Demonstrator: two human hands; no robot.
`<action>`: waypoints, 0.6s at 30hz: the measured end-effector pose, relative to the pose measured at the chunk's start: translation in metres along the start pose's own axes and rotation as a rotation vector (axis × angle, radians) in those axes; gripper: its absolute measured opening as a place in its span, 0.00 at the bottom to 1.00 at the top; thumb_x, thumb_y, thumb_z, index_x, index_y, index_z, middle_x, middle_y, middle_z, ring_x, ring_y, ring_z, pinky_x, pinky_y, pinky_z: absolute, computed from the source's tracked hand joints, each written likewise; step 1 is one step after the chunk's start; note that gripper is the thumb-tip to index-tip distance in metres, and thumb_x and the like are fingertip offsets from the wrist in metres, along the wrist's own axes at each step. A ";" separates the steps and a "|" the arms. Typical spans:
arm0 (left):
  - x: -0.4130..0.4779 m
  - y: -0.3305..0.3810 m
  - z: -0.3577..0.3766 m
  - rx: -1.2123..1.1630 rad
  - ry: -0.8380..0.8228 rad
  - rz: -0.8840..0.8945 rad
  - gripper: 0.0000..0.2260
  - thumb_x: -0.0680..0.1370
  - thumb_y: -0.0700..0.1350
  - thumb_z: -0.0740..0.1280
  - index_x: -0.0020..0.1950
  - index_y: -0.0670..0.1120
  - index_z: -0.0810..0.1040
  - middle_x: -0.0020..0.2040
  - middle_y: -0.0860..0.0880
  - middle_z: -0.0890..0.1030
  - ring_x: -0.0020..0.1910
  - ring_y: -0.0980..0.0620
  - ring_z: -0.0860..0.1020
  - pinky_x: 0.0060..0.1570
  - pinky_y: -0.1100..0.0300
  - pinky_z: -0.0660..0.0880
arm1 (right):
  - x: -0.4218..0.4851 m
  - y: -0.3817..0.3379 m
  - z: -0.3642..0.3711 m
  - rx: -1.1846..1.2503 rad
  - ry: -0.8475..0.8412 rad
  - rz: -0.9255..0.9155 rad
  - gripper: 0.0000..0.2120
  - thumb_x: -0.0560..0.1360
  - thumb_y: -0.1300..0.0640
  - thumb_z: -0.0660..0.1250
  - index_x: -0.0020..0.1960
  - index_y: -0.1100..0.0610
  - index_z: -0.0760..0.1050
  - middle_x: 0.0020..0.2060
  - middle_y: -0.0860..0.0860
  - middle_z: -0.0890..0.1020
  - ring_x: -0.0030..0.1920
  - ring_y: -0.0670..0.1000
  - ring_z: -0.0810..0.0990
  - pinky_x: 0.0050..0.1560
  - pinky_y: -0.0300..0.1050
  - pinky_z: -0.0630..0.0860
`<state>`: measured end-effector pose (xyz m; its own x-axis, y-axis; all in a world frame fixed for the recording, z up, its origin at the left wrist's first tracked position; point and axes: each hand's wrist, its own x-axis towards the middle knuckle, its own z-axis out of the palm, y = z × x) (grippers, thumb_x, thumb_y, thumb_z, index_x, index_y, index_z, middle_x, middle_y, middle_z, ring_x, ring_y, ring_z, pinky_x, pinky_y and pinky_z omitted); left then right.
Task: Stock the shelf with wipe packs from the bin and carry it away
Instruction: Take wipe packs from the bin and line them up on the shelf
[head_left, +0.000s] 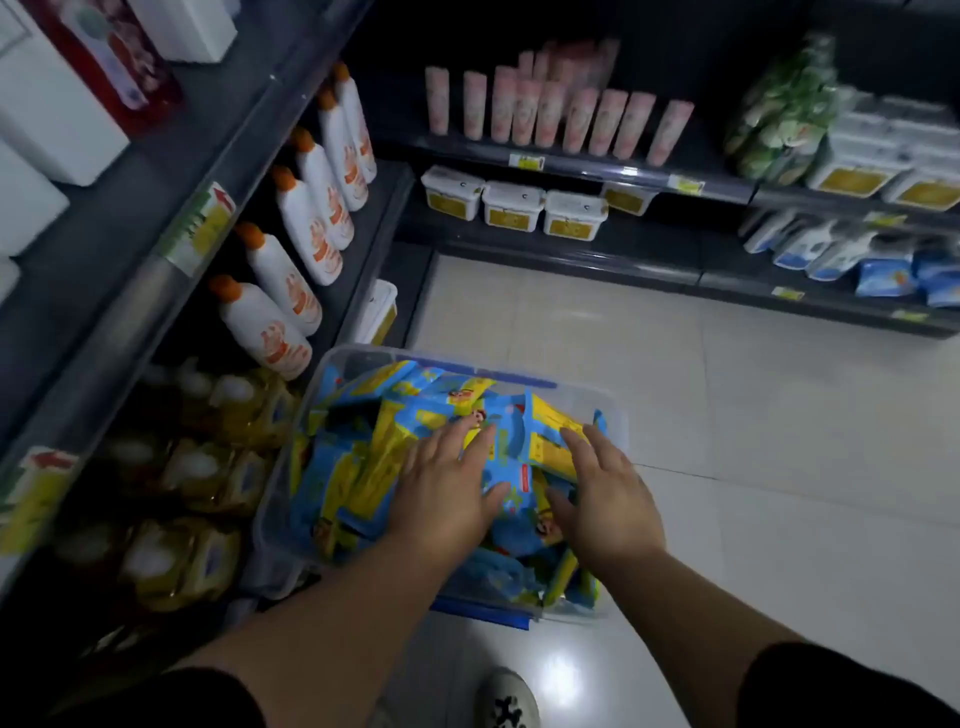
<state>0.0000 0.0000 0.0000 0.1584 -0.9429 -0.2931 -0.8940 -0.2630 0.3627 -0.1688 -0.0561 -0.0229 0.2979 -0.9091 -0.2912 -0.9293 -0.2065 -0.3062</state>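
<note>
Clear bin is set on tiled floor, just beside shelf at L. Blue/yellow wipe packs are piled inside it. L hand & R hand are laid over top packs, fingers straight & spread, nothing grasped. White bottles w/ orange caps are lined up on shelf.

Dim aisle, cool bluish cast. One hard glare spot on the floor by the bottom edge; light from overhead. Left shelves heavily shadowed; yellow pouches low there smeared by blur. Price tag unreadable. Pink tubes at the back soft. Wipe packs in the bin sharpest, colours clear. Shelf edges bow and lean toward the corners; upper right goes near black.
</note>
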 end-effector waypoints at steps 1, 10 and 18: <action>0.004 0.004 0.003 0.011 -0.003 0.009 0.28 0.80 0.59 0.57 0.78 0.55 0.52 0.78 0.55 0.50 0.76 0.53 0.50 0.73 0.56 0.47 | 0.005 0.002 0.004 0.018 -0.007 -0.027 0.31 0.77 0.46 0.62 0.76 0.44 0.54 0.77 0.50 0.56 0.75 0.52 0.57 0.73 0.47 0.58; 0.024 0.001 0.029 -0.023 0.124 0.064 0.33 0.74 0.64 0.48 0.74 0.51 0.65 0.74 0.50 0.64 0.73 0.48 0.63 0.70 0.50 0.60 | 0.041 0.004 0.027 0.115 -0.054 -0.196 0.37 0.78 0.59 0.62 0.77 0.38 0.46 0.77 0.48 0.56 0.75 0.53 0.60 0.67 0.47 0.67; 0.031 0.020 -0.001 -0.405 0.121 -0.062 0.28 0.80 0.53 0.62 0.77 0.52 0.56 0.77 0.52 0.57 0.76 0.54 0.54 0.72 0.61 0.53 | 0.032 -0.007 -0.029 0.625 0.351 -0.081 0.20 0.79 0.61 0.59 0.70 0.49 0.68 0.48 0.49 0.82 0.46 0.55 0.80 0.43 0.39 0.69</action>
<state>-0.0124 -0.0347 -0.0006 0.2767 -0.9335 -0.2280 -0.6485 -0.3565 0.6726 -0.1593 -0.0943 -0.0039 0.1754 -0.9840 0.0309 -0.5776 -0.1283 -0.8062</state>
